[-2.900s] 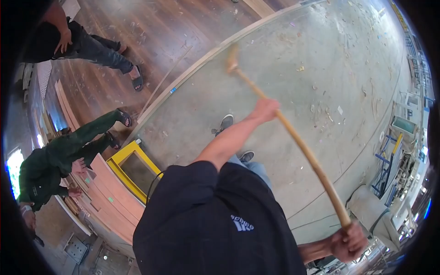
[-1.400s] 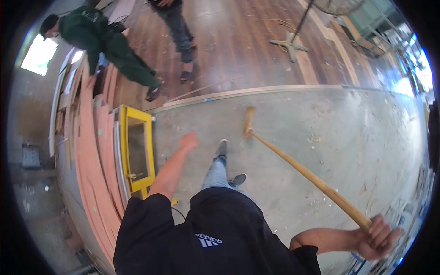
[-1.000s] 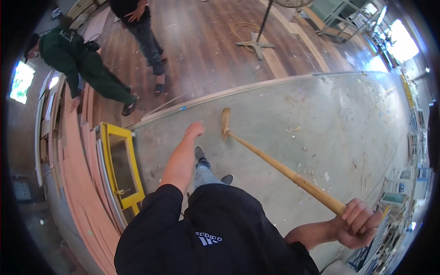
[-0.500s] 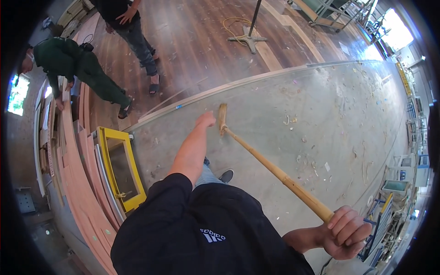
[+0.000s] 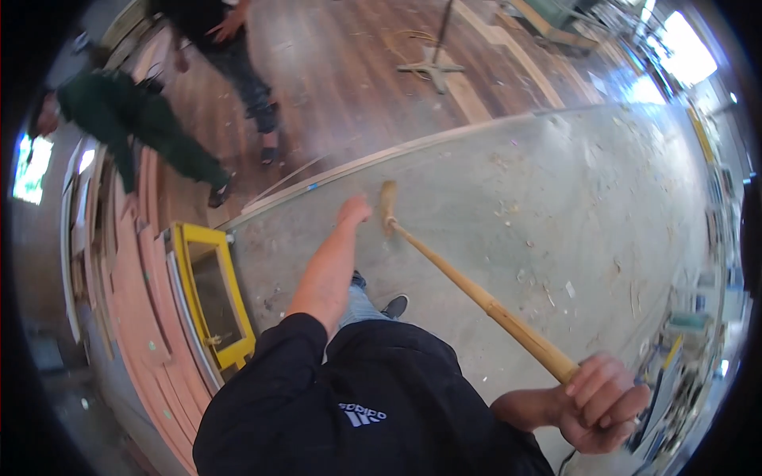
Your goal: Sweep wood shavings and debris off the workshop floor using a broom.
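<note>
A broom with a long bamboo handle point(image 5: 476, 297) slants across the concrete from lower right to upper left. Its tan brush head point(image 5: 387, 208) is at the far end, low over or on the floor. My right hand point(image 5: 599, 403) wraps around the near end of the handle. Stretched out ahead, my left hand point(image 5: 355, 209) appears just left of the brush head, with a gap between them. Its fingers look curled in, with nothing visible in them, though it is slightly blurred. My shoe point(image 5: 395, 306) shows below.
Wood shavings and scraps litter the concrete floor point(image 5: 556, 238). A timber strip point(image 5: 373, 165) edges the raised plank floor. A yellow frame point(image 5: 241, 305) and stacked boards point(image 5: 139, 317) stand at left. Two people, one in green point(image 5: 151, 127), are beyond. A metal stand point(image 5: 432, 70) is farther back.
The view has shifted slightly and blurred. The person in green and the one beside them have moved their arms a little. My grip on the broom is the same.
</note>
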The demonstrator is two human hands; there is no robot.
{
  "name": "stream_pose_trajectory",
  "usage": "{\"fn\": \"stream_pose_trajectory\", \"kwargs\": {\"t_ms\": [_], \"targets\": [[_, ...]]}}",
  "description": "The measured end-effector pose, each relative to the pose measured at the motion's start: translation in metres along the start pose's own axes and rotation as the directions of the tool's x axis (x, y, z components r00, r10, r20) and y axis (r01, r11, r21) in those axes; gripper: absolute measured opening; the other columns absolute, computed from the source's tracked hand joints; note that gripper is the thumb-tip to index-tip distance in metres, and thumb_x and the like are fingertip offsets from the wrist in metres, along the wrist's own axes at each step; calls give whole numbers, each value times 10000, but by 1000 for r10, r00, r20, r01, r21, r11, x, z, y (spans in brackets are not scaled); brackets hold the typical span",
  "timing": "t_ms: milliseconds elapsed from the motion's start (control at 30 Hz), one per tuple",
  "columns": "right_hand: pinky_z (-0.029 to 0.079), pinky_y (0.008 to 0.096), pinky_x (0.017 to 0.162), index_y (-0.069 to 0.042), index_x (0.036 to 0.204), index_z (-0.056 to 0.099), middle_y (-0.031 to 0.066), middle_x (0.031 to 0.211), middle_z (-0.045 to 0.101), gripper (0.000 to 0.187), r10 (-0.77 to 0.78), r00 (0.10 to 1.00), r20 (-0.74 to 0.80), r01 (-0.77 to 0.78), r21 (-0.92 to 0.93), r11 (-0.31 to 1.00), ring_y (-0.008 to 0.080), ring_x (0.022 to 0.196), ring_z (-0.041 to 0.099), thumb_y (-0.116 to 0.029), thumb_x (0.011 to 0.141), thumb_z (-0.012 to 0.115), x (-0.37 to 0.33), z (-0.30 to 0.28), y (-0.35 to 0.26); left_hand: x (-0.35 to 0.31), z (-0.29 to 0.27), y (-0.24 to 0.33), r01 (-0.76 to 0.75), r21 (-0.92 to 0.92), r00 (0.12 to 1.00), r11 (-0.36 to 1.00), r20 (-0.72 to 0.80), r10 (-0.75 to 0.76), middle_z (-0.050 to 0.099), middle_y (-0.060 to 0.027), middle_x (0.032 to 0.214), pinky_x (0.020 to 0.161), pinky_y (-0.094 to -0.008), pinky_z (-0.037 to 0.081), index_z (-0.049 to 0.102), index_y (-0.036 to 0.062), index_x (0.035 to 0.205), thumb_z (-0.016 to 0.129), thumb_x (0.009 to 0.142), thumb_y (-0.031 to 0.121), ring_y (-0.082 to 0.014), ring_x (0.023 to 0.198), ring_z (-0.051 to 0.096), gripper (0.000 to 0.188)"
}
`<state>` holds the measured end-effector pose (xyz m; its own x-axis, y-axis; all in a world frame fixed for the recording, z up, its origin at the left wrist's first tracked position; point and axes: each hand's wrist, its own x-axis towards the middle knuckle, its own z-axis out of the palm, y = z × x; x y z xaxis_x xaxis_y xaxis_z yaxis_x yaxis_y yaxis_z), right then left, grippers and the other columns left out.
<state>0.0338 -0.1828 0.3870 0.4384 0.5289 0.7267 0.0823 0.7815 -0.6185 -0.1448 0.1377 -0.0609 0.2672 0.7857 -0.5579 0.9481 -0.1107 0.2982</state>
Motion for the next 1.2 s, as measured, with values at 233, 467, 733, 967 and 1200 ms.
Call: {"fn": "stream_pose_trajectory", "kwargs": {"t_ms": [233,467,733,967,1200], "targets": [[440,224,393,-147,639,347,-79,414,388,312,4,999,37,-3,-12,1000,42,312,339,-235,872,536,-3,-5,-5,25,23,52,-293,86,950,952,-88,301,551,-166,1247,858,-411,492,540,40,1237,579,652,52,-325,1069,586,587],[445,252,405,-135,640,364,-64,418,398,326,-13,1000,-17,12,-41,999,71,315,356,-245,884,550,-17,-20,-20,-16,13,111,-417,-92,909,904,-65,413,650,-177,982,666,-405,503,450,106,1344,576,661,60,-294,755,643,697],[442,271,417,-122,641,363,-51,426,401,326,55,998,20,-55,-16,998,90,321,362,-236,865,571,-27,-33,-31,-66,74,57,-417,-290,905,861,-47,422,652,-178,814,648,-364,498,571,96,1221,463,831,160,-268,671,639,410],[437,291,408,-104,624,373,-28,427,408,304,65,998,3,-65,49,997,115,318,374,-182,821,591,-28,-37,-37,-121,149,-59,-291,-223,946,931,77,314,668,-178,935,782,-423,490,630,71,1126,481,827,242,-365,923,625,375],[436,295,405,-94,592,391,-13,427,427,300,61,998,1,-61,40,997,127,320,390,-168,801,593,-38,-50,-42,-169,134,-74,-196,-135,957,971,188,219,649,-193,984,813,-405,487,583,45,1180,591,779,340,-356,941,612,497]]}}
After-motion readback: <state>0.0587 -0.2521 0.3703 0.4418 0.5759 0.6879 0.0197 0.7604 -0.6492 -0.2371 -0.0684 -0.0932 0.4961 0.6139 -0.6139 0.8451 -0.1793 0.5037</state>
